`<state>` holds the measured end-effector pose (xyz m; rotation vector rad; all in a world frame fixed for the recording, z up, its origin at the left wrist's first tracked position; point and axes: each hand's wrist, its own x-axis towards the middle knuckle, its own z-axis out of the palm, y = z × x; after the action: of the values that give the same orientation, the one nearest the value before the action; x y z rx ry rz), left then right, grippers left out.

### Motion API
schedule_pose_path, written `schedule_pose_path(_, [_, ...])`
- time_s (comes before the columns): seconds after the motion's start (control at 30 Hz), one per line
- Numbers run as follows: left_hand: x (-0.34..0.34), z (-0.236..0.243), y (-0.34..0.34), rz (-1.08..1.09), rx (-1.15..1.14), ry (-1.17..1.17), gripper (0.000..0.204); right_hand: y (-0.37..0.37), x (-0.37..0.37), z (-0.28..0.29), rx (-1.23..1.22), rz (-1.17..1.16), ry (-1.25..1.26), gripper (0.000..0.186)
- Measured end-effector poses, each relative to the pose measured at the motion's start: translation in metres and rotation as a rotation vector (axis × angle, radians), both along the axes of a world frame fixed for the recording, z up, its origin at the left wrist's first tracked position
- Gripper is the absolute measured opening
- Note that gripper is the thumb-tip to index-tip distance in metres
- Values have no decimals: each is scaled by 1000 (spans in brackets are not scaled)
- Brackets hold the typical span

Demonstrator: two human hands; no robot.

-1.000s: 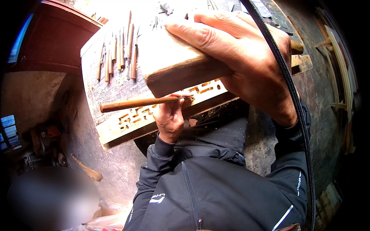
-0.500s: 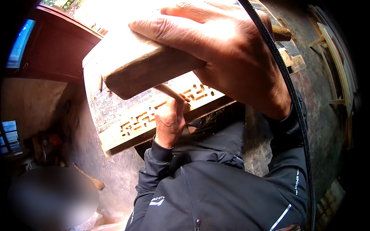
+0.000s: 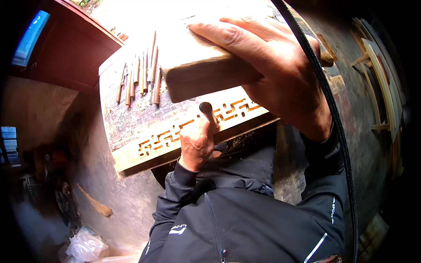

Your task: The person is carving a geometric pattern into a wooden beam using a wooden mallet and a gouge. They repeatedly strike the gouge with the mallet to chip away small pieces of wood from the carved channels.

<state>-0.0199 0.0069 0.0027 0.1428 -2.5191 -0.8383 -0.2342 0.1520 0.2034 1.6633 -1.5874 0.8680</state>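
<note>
Fingers of left hand (image 3: 196,142) curl round tool (image 3: 206,108), mid-frame, dark end protruding above them, over slotted board (image 3: 163,148). Right hand (image 3: 283,70), upper right, grips mallet (image 3: 212,79), upper centre, fingers over its block.

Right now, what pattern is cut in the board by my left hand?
The board has angular, maze-like slots, seen in the head view.

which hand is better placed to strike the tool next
Probably the right hand: it grips the wooden block, while the left hand holds the tool over the carved board.
</note>
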Motion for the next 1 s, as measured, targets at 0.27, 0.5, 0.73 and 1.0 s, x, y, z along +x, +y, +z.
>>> schedule_pose_path(0.27, [16, 39, -8, 262, 939, 372, 15, 25, 6, -22, 342, -267, -147, 54])
schedule_pose_path(0.5, [97, 13, -55, 525, 843, 457, 31, 16, -6, -91, 582, -268, -296, 55])
schedule_pose_path(0.73, [132, 3, -73, 692, 828, 517, 27, 13, 8, -124, 632, -305, -411, 69])
schedule_pose_path(1.0, [120, 10, -65, 615, 851, 411, 23, 17, 24, -165, 518, -364, -337, 75])
